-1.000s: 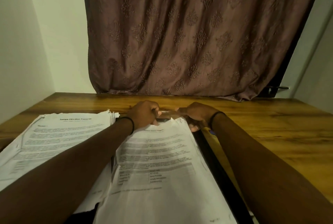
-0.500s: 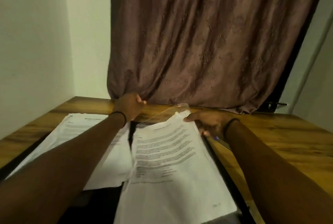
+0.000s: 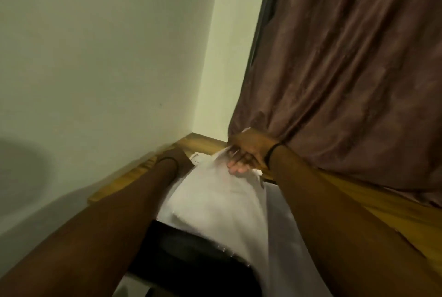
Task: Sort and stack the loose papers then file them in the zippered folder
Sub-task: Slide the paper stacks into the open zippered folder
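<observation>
Two hazards noted. Nearest, the black zippered folder (image 3: 191, 263) lies partly under the papers (image 3: 215, 201), whose far edge is lifted. The right hand (image 3: 248, 153) grips that edge, fingers curled over it. The left hand (image 3: 171, 156) is blurred, so its grip cannot be told. Judged risks: this one-sided hold could let sheets fan out onto the table (image 3: 382, 215), or catch the curtain (image 3: 346, 93) beyond.

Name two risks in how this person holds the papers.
The right hand grips the papers by their far edge, so sheets may slide apart or crease. The view is blurred and turned toward the wall, so the person may not be watching and could miss the black folder.
</observation>
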`<state>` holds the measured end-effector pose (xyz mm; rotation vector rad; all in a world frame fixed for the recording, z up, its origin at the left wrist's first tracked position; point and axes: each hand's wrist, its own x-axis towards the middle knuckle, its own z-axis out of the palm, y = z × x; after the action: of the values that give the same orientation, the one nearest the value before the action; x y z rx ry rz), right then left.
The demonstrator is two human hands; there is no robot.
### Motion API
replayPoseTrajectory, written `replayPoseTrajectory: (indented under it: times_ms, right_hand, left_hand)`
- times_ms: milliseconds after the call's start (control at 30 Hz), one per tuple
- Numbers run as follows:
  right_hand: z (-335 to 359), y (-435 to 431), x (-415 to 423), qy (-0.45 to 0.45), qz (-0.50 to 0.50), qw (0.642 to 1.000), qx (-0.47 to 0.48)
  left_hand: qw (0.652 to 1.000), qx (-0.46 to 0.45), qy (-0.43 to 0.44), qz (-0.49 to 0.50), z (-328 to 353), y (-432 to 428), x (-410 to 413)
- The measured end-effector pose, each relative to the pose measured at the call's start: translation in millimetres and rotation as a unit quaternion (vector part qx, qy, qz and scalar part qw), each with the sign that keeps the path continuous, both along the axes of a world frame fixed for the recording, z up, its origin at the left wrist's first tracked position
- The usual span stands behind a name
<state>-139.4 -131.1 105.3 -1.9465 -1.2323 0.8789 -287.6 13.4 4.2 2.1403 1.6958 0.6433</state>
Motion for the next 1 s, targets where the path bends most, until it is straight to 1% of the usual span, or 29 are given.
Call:
replayPoseTrajectory:
  times_ms: [67,167,200,300,467,533,567,600,667,700,767,833,867,933,1000]
  right_hand:
    - [-17.0,17.3,-14.9,-0.045,0.024,0.998,-0.043]
    - [-39.7,32.8,-28.2,-0.091,0.058,0.987,-0.118]
    - [-45.0,34.5,-31.2,-0.1,0.07,0.984,-0.128]
    - [-57.1,36.4,-32.1,-0.106,0.089,0.985,-0.1]
    - [-62.4,38.9,-20.2,-0.086,0.097,0.985,-0.112]
    - [-65.2,37.3,-15.0,-0.087,0.091,0.987,-0.1]
    - [-67.2,36.4,-12.9,-0.086,0.088,0.988,-0.091]
    - [-69.6,36.2,-11.2,-0.084,0.085,0.99,-0.076]
    - [-72.6,33.6,-9.6,-0.066,0.077,0.994,-0.031]
    - [-72.7,31.5,-8.9,-0.052,0.075,0.996,-0.011]
    - [-68.4,26.2,-7.6,-0.025,0.068,0.997,0.017]
    - [-62.4,23.8,-3.5,-0.02,0.054,0.997,0.042]
    - [-59.6,24.3,-0.2,-0.049,0.038,0.995,0.073]
    - [-52.7,26.5,10.2,-0.128,-0.025,0.973,0.191]
    - [-39.8,19.6,18.3,-0.114,-0.098,0.942,0.3]
  left_hand:
    - [0.998,-0.031,0.001,-0.052,-1.6,-8.3,-0.9]
    - [0.997,-0.043,0.007,-0.067,-8.2,-5.1,0.3]
    - [0.996,-0.047,0.0,-0.073,-7.5,-6.1,0.6]
    - [0.993,-0.079,0.027,-0.088,-0.2,-9.4,1.8]
    - [0.978,-0.12,0.115,-0.125,25.0,-22.4,5.0]
    - [0.974,-0.115,0.14,-0.132,29.0,-25.1,6.0]
    - [0.976,-0.099,0.145,-0.126,30.4,-27.7,5.3]
    - [0.983,-0.07,0.131,-0.112,30.3,-27.0,5.8]
    - [0.997,0.002,0.05,-0.055,31.5,-25.5,5.2]
    - [0.998,0.051,0.013,-0.025,34.7,-25.6,4.1]
    - [0.986,0.165,-0.032,0.018,46.7,-25.6,1.1]
    - [0.957,0.276,-0.077,0.045,63.7,-30.6,-4.8]
    - [0.938,0.323,-0.112,0.052,72.9,-34.8,-7.5]
    - [0.89,0.415,-0.185,0.038,90.8,-42.2,-11.0]
    - [0.85,0.46,-0.258,-0.002,107.4,-48.2,-11.8]
